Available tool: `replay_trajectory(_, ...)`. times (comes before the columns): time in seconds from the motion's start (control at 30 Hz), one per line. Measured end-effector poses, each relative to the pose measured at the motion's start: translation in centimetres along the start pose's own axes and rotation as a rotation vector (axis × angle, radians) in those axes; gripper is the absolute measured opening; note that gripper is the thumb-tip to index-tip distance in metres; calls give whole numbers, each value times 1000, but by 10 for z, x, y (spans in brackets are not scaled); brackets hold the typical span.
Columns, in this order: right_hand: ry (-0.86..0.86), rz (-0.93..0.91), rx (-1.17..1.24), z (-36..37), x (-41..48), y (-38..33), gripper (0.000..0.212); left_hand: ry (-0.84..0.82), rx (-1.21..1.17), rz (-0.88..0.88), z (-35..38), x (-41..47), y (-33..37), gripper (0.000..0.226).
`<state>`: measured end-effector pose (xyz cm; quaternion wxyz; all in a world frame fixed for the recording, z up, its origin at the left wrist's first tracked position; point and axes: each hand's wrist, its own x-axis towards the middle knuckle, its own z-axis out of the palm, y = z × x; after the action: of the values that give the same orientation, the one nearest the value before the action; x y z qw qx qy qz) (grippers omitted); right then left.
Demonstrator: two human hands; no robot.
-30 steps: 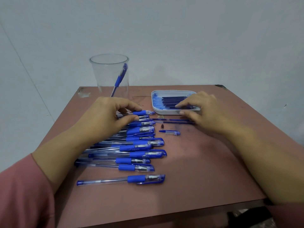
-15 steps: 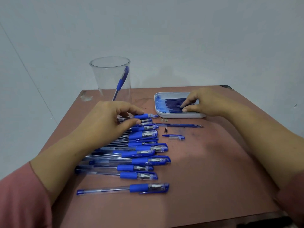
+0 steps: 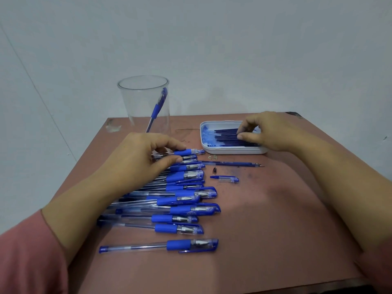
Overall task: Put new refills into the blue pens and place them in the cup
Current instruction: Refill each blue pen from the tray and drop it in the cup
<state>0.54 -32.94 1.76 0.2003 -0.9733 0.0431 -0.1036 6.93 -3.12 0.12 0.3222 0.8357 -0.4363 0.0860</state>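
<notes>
Several blue pens [image 3: 169, 200] lie in a row on the brown table [image 3: 265, 240]. My left hand [image 3: 140, 158] pinches the farthest pen [image 3: 186, 152] of the row by its barrel. My right hand [image 3: 267, 132] reaches into the white tray [image 3: 233, 150], with thumb and fingers closing on the dark blue refills [image 3: 226, 134] there. A clear cup [image 3: 144, 105] at the back left holds one blue pen [image 3: 158, 108]. Between the row and the tray lie a loose refill [image 3: 233, 164], a small metal tip [image 3: 214, 170] and a clear pen cap [image 3: 226, 178].
A grey wall rises behind the table. The table's left, right and near edges are in view. A pink sleeve [image 3: 27, 257] covers my left upper arm at the bottom left. Bare tabletop stretches at the right and front.
My right hand left the loose refill on the table and moved up into the tray onto the refills. My left hand stayed on the farthest pen.
</notes>
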Motion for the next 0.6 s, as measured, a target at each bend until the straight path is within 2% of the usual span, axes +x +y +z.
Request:
replay_trajectory(0.3,151,-191,115,-12,-61,-42,16,42,-17,33,1,-1,0,25)
replay_trajectory(0.4,148,-249,207,-2,-66,-40,23,82,-45,54,1,-2,2,27)
replay_trajectory(0.6,148,-262,309,10,-58,-35,20,101,-63,46,3,-1,-1,24)
